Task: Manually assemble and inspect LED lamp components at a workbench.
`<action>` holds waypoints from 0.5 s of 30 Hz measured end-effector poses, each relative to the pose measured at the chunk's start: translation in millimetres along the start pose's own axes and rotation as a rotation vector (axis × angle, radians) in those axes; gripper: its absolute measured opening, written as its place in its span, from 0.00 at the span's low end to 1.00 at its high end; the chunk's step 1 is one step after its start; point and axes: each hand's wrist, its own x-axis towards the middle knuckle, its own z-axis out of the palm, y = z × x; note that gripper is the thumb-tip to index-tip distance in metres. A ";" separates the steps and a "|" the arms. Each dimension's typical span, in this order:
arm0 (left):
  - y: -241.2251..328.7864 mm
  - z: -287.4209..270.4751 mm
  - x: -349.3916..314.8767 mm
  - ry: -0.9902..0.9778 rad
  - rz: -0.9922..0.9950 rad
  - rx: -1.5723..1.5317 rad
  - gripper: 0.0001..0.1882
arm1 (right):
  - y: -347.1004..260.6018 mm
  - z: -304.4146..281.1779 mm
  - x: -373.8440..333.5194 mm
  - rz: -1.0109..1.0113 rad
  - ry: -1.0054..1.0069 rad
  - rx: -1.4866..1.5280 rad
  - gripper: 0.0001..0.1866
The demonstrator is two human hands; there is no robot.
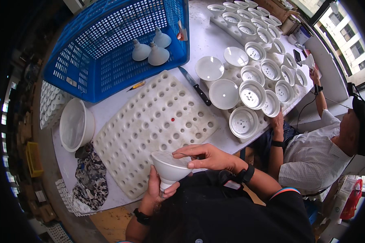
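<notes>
A white reflector bulb [170, 171] is held face-up above the near edge of a pitted white foam board [150, 125]. My left hand [155, 187] wraps its fingers round the narrow neck from below. From the right, my right hand [209, 157] has its fingers over the flat face and its thumb at the rim, gripping the edge. The foam board's many round holes hold no bulbs, and a small red spot [172, 119] shows on it. Part of the neck is hidden behind my left fingers.
A blue crate [91, 91] with three white bulbs [158, 56] stands far left. Near it lie a knife [202, 95], a screwdriver [137, 86], a white bowl [90, 123] and camouflage cloth [92, 178]. Open white lamp housings [252, 94] fill boards at right, beside a co-worker [312, 158] holding a white piece.
</notes>
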 end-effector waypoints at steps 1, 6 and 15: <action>-0.4 -1.9 -0.3 0.000 0.000 0.001 0.54 | 0.6 0.2 0.8 -0.010 -0.001 -0.003 0.21; -3.7 -0.1 1.5 -0.014 -0.020 -0.190 0.56 | -2.2 0.5 2.5 -0.013 -0.011 -0.023 0.20; -3.4 -3.7 -7.6 0.058 0.241 0.290 0.48 | -0.4 2.3 0.4 -0.013 0.028 -0.030 0.18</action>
